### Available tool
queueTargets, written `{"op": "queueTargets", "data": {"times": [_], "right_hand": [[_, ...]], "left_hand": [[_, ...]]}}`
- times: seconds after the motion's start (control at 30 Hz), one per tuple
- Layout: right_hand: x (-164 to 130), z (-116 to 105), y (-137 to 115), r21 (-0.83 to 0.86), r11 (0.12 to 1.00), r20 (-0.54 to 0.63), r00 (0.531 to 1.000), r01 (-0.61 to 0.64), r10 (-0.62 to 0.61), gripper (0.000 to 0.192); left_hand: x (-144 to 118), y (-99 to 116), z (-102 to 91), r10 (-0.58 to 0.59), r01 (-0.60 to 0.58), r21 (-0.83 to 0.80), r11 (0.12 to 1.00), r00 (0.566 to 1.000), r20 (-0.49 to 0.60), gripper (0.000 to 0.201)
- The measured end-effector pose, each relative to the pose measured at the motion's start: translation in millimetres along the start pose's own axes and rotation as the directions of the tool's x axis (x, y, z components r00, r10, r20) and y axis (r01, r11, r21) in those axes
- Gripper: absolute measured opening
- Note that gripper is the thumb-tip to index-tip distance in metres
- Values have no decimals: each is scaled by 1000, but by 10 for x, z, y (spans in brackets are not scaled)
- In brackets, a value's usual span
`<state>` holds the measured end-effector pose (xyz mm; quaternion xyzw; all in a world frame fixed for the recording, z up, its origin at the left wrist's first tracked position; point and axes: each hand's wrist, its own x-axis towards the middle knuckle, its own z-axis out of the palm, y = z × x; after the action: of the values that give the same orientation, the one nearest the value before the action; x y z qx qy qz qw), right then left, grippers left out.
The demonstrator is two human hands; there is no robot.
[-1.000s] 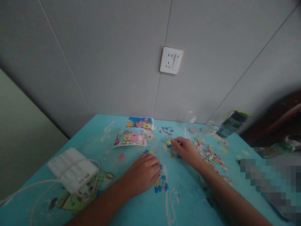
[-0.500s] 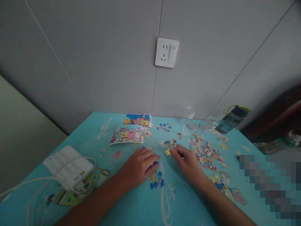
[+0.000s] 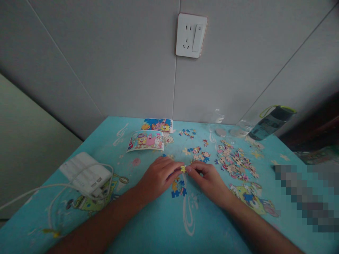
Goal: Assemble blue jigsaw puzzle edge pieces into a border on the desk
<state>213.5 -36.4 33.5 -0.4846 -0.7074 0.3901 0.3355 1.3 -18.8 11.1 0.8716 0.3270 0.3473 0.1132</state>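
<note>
A small yellow puzzle piece [image 3: 183, 169] is between the fingertips of both hands, above the middle of the table. My right hand [image 3: 209, 180] pinches it from the right with thumb and forefinger. My left hand [image 3: 159, 176] is closed, its thumb and forefinger meeting the piece's left edge. Under and just in front of my left hand lies a joined puzzle section [image 3: 178, 188] in blue and orange, partly hidden by the fingers. Beyond my right hand sits a small cluster of blue-edged pieces [image 3: 200, 154].
Loose puzzle pieces [image 3: 235, 160] are heaped on the right, with fewer pieces [image 3: 187, 133] at the back. Two cartoon picture cards [image 3: 145, 141] lie back left. A white power strip [image 3: 86, 173] with cables is left. A dark bottle [image 3: 272, 123] leans beside clear containers [image 3: 242, 129].
My right hand has brought the yellow piece slightly left, to the fingertips of my left hand. The left fingers have closed in on it. The view has tilted down a little.
</note>
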Motion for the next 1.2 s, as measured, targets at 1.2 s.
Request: {"op": "queueTargets", "data": {"times": [1.2], "right_hand": [[121, -587, 434, -697, 696, -210, 977, -172, 30, 26]], "left_hand": [[-94, -568, 48, -137, 116, 169, 979, 984, 113, 28]]}}
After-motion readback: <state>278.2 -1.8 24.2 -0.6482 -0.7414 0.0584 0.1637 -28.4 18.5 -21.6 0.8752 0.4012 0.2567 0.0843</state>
